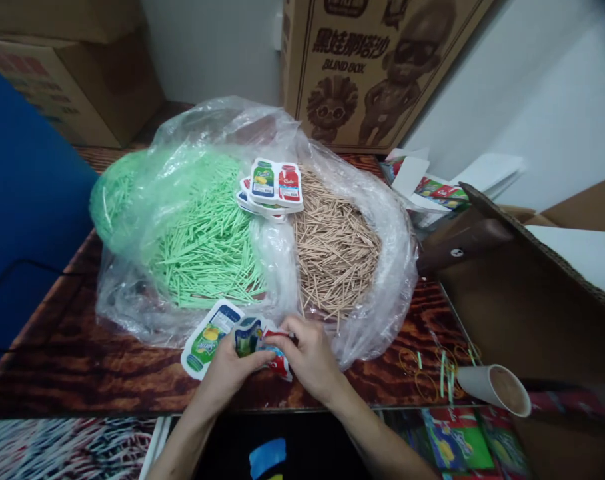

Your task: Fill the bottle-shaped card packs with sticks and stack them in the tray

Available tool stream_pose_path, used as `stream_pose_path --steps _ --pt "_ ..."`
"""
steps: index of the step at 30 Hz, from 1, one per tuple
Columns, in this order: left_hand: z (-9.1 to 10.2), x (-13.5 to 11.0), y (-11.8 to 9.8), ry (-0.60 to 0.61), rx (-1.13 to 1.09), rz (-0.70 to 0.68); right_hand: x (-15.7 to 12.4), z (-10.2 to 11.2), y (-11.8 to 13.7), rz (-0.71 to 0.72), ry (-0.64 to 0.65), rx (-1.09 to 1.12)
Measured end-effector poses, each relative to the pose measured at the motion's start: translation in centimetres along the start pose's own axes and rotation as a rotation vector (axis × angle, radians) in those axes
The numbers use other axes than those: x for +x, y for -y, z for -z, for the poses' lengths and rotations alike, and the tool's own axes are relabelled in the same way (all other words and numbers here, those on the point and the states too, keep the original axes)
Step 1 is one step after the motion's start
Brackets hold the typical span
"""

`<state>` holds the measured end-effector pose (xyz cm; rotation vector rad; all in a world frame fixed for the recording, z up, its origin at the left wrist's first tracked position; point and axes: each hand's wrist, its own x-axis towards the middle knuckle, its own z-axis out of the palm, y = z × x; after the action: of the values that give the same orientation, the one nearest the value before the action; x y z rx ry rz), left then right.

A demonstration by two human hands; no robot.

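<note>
At the front edge of the table, my left hand (226,368) pinches the blue-and-green side of a small printed packet (247,337). My right hand (310,357) grips its red side; the fingers hide part of it. Partly under my left hand lies a flat green-and-white printed card (210,341) with a lemon picture. Just beyond are a heap of thin green sticks (207,233) and a heap of thin brown sticks (337,250), both in clear plastic bags (277,250). Several drink-print cards (276,183) lie stacked on top between the heaps.
On the right stand a paper cup (502,390), rubber bands (425,385) with a few green sticks (450,383), and an open cardboard box (522,313). A large printed carton (372,80) stands behind the bags. More cartons (77,87) are at the back left.
</note>
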<state>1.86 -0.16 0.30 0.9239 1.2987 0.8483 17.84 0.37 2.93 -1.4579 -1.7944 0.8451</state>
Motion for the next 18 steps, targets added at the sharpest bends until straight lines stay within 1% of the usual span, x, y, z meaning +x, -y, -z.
stream_pose_path --steps 4,6,8,11,14,16,18 --pt "-1.4 0.3 -0.5 -0.041 0.121 -0.112 -0.5 -0.3 -0.8 0.112 -0.155 -0.113" --pt "-1.7 0.4 -0.6 -0.046 0.139 -0.145 -0.7 -0.2 -0.9 0.153 -0.2 -0.161" --pt "-2.0 0.3 -0.6 -0.053 0.127 -0.147 -0.9 -0.1 -1.0 0.147 -0.226 -0.161" --pt "-2.5 0.2 -0.4 -0.069 0.089 -0.134 -1.2 0.0 -1.1 0.097 -0.25 -0.074" --pt "-2.9 0.0 -0.3 -0.073 0.052 -0.123 -1.3 0.1 -1.2 -0.01 -0.246 0.054" --pt "-3.0 -0.2 -0.3 -0.055 0.013 -0.128 -1.3 0.1 -1.2 -0.112 -0.212 0.158" --pt "-2.9 -0.3 -0.3 -0.049 -0.012 -0.15 -1.2 0.3 -1.2 -0.209 -0.147 0.311"
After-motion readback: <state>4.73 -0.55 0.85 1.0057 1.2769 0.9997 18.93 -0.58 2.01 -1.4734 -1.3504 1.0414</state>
